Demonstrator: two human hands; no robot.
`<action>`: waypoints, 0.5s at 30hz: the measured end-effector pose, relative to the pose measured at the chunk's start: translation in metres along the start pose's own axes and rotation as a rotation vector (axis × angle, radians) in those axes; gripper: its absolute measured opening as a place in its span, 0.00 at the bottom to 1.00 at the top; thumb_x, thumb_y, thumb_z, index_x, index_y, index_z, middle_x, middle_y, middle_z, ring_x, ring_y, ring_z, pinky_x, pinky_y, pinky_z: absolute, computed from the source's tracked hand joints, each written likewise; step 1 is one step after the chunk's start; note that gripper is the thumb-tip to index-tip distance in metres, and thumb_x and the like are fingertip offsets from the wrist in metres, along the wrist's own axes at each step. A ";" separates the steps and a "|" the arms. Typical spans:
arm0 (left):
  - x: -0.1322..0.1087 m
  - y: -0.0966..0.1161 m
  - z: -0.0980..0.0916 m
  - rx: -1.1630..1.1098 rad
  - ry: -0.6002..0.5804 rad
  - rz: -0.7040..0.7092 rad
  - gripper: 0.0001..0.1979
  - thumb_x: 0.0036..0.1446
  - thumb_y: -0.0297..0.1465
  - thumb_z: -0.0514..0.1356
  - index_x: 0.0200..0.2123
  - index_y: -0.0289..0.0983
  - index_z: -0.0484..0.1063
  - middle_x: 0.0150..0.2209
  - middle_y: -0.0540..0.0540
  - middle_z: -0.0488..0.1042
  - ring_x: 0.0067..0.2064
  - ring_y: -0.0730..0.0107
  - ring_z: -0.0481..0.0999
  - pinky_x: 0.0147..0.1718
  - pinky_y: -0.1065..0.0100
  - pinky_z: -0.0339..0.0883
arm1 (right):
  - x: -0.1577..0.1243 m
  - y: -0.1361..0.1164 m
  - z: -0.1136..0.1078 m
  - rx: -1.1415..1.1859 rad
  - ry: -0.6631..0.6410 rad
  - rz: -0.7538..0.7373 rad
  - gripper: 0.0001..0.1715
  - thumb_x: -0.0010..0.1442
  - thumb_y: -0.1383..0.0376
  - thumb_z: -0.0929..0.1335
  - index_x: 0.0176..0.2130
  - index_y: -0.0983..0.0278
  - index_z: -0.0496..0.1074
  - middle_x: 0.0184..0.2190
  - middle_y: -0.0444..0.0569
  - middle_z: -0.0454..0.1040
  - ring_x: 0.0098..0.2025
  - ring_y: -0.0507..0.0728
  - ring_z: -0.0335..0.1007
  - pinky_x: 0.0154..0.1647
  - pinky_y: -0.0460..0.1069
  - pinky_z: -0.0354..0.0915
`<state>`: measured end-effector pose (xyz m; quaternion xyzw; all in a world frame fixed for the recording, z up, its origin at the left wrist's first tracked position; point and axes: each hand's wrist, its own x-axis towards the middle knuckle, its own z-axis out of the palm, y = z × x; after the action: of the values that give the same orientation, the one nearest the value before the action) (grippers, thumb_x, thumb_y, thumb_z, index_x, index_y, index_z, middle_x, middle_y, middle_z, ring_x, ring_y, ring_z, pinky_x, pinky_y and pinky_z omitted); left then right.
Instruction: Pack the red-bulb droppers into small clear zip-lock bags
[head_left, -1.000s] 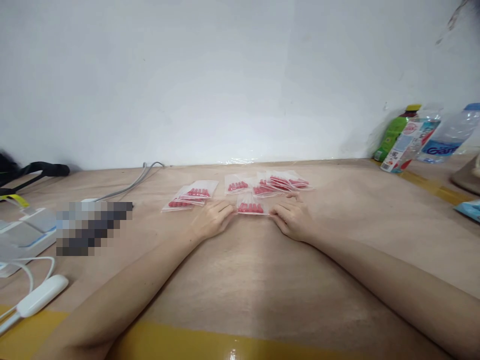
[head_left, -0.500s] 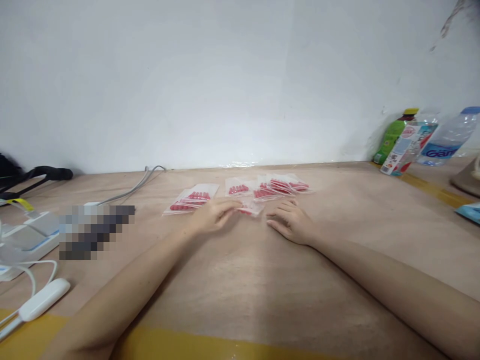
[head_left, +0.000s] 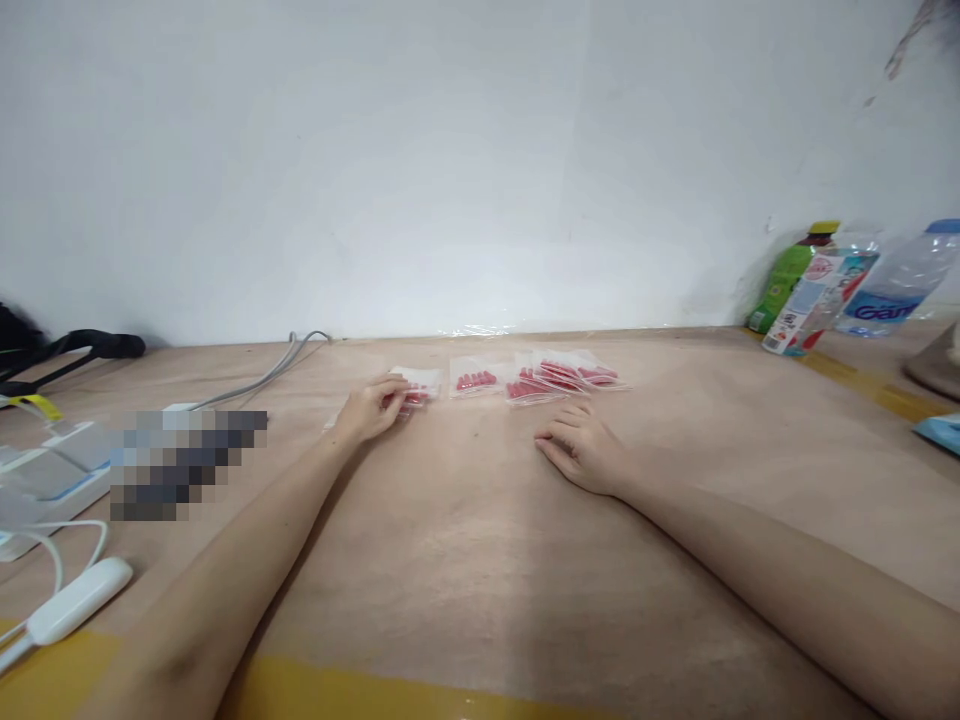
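Observation:
My left hand (head_left: 373,408) is over the left pile of small clear plastic bags (head_left: 421,380), its fingers closed on a bag of red capsules there. The hand covers much of that pile, so which bag it grips is hard to make out. On the table to the right, my right hand (head_left: 581,450) rests with fingers curled in and thumb near the index finger; nothing shows in it. Just beyond it lies an overlapping pile of bags with red capsules (head_left: 562,375). Between the piles, one bag of red capsules (head_left: 476,378) lies flat by itself.
Bottles (head_left: 787,275) and a drink carton (head_left: 817,300) stand at the back right. At the left are a white power strip (head_left: 75,480), a white plug-like device (head_left: 82,600), grey cables (head_left: 262,380) and a pixelated dark object (head_left: 187,465). A white wall (head_left: 450,180) closes the back.
My left hand has moved left from the middle onto the left pile. The bag it held in the middle has left that spot. My right hand stays almost where it was.

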<state>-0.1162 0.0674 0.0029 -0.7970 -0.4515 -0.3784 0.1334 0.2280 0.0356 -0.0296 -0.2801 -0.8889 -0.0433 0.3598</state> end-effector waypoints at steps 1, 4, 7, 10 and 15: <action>-0.002 0.001 -0.001 0.016 -0.033 0.020 0.12 0.50 0.35 0.55 0.33 0.37 0.76 0.36 0.44 0.76 0.42 0.60 0.74 0.44 0.59 0.68 | 0.000 0.000 0.000 0.003 -0.002 0.001 0.08 0.58 0.68 0.61 0.29 0.64 0.69 0.26 0.48 0.72 0.33 0.55 0.65 0.38 0.52 0.56; 0.000 0.015 -0.003 0.085 -0.069 0.057 0.15 0.46 0.37 0.59 0.37 0.38 0.75 0.40 0.44 0.75 0.47 0.53 0.70 0.49 0.50 0.59 | 0.000 -0.001 0.000 0.007 -0.017 0.003 0.09 0.58 0.68 0.61 0.29 0.64 0.69 0.25 0.48 0.71 0.32 0.54 0.64 0.38 0.52 0.57; 0.010 0.037 0.008 0.241 -0.115 0.138 0.17 0.48 0.38 0.58 0.42 0.40 0.72 0.46 0.43 0.72 0.50 0.52 0.67 0.52 0.46 0.52 | -0.001 0.000 0.000 0.000 -0.011 0.010 0.08 0.58 0.68 0.61 0.31 0.64 0.69 0.27 0.48 0.71 0.33 0.55 0.64 0.38 0.52 0.58; 0.023 0.052 0.031 0.380 -0.195 0.233 0.18 0.49 0.35 0.58 0.45 0.38 0.69 0.48 0.40 0.70 0.52 0.50 0.65 0.55 0.43 0.43 | 0.000 0.001 0.002 -0.032 0.023 0.009 0.09 0.57 0.66 0.62 0.37 0.64 0.70 0.35 0.52 0.72 0.40 0.57 0.64 0.42 0.53 0.59; 0.039 0.057 0.069 0.419 -0.250 0.244 0.15 0.53 0.31 0.55 0.45 0.37 0.68 0.42 0.41 0.73 0.51 0.51 0.67 0.56 0.40 0.33 | 0.024 0.015 0.011 -0.222 -0.056 -0.012 0.27 0.54 0.57 0.64 0.52 0.63 0.63 0.54 0.57 0.62 0.54 0.64 0.55 0.52 0.60 0.51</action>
<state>-0.0247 0.0981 -0.0082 -0.8410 -0.4335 -0.1567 0.2833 0.2154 0.0617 -0.0234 -0.3142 -0.8900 -0.1358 0.3014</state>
